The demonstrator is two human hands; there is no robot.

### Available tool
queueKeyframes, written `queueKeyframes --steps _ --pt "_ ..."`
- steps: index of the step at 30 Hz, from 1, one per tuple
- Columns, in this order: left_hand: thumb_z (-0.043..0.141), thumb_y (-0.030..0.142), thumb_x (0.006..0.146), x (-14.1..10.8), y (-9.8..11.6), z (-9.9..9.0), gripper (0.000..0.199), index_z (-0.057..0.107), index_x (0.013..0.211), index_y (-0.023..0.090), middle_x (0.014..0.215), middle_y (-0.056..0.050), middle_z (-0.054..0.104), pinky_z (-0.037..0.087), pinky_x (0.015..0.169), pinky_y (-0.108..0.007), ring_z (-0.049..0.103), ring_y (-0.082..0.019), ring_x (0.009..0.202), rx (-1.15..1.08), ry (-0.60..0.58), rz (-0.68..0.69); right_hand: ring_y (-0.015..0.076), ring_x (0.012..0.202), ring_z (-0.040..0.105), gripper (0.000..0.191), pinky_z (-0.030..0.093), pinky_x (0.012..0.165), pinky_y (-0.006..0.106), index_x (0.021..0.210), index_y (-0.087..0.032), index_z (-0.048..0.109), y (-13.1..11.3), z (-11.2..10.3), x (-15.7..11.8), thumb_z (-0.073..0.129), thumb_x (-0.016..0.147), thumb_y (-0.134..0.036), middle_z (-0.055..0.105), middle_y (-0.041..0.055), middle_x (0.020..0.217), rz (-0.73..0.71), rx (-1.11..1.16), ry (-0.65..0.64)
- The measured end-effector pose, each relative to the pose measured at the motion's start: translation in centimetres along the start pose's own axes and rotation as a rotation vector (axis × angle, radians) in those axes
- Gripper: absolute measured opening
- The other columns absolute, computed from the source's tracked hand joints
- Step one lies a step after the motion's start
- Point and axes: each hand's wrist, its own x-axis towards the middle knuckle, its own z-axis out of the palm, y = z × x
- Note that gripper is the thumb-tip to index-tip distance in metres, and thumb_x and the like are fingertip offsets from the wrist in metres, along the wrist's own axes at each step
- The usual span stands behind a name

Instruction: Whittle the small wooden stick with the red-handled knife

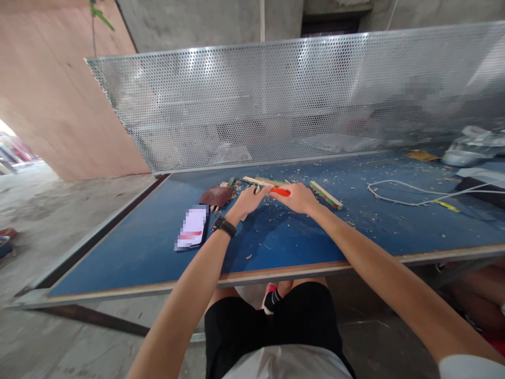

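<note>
Ok, slim orange tool (281, 192) in R hand (299, 197), thin shavings (248, 257) nr

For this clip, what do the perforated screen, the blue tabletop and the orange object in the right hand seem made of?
Perforated screen: probably bare metal, by its grey sheen and bright glints.
Blue tabletop: smooth, faintly glossy, perhaps laminate over board, since its front edge looks brownish.
Orange object in the right hand: likely plastic, from its even, bright colour.
</note>
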Motion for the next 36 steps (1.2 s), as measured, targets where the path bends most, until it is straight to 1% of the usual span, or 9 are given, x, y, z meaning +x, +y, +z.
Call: queueKeyframes --steps 7,14,18,22,32,36 --pt "0.058 0.073 0.095 0.02 0.42 -0.01 0.055 0.049 0.075 0.022 0.076 -0.007 0.06 0.036 0.072 -0.031 0.055 -0.022 0.077 0.013 0.015 -0.034 0.0305 0.086 0.073 0.066 0.039 0.062 0.033 0.12 -0.029 0.086 0.26 0.21 0.13 0.054 0.094 -0.08 0.082 0.0113 0.097 0.022 -0.012 0.008" --pt "0.051 0.072 0.1 -0.18 0.79 -0.25 0.054 0.053 0.08 0.021 0.089 -0.011 0.07 0.043 0.077 -0.031 0.063 -0.024 0.087 0.102 -0.025 -0.043 0.028 0.081 0.072 0.063 0.038 0.061 0.032 0.119 -0.029 0.086 0.48 0.47 0.24 0.056 0.094 -0.079 0.082 0.0099 0.095 0.033 -0.006 0.003" --pt "0.049 0.073 0.1 -0.03 0.59 -0.17 0.055 0.051 0.08 0.021 0.089 -0.01 0.07 0.042 0.076 -0.031 0.062 -0.023 0.084 0.104 -0.031 -0.037 0.0279 0.08 0.072 0.063 0.037 0.061 0.032 0.116 -0.029 0.086 0.47 0.46 0.21 0.056 0.094 -0.08 0.082 0.0094 0.092 0.03 -0.002 0.008" --pt "0.05 0.073 0.099 0.04 0.45 -0.11 0.056 0.05 0.079 0.022 0.087 -0.009 0.069 0.041 0.074 -0.031 0.06 -0.022 0.08 0.093 -0.031 -0.031 0.0287 0.083 0.072 0.064 0.037 0.062 0.032 0.119 -0.03 0.086 0.44 0.45 0.22 0.055 0.094 -0.08 0.082 0.01 0.094 0.031 -0.007 0.006" --pt "0.05 0.075 0.098 -0.02 0.32 -0.1 0.056 0.051 0.081 0.021 0.089 -0.011 0.068 0.04 0.075 -0.031 0.061 -0.024 0.086 0.076 -0.024 -0.035 0.0287 0.082 0.072 0.066 0.038 0.061 0.032 0.117 -0.028 0.086 0.34 0.36 0.19 0.055 0.093 -0.082 0.082 0.0106 0.093 0.024 -0.018 0.003" --pt "0.051 0.073 0.099 0.08 0.32 -0.13 0.055 0.052 0.079 0.021 0.089 -0.012 0.069 0.04 0.075 -0.031 0.063 -0.025 0.087 0.08 -0.018 -0.031 0.0303 0.085 0.073 0.065 0.039 0.063 0.033 0.12 -0.029 0.086 0.26 0.4 0.15 0.057 0.093 -0.081 0.082 0.0107 0.094 0.035 -0.036 0.028"
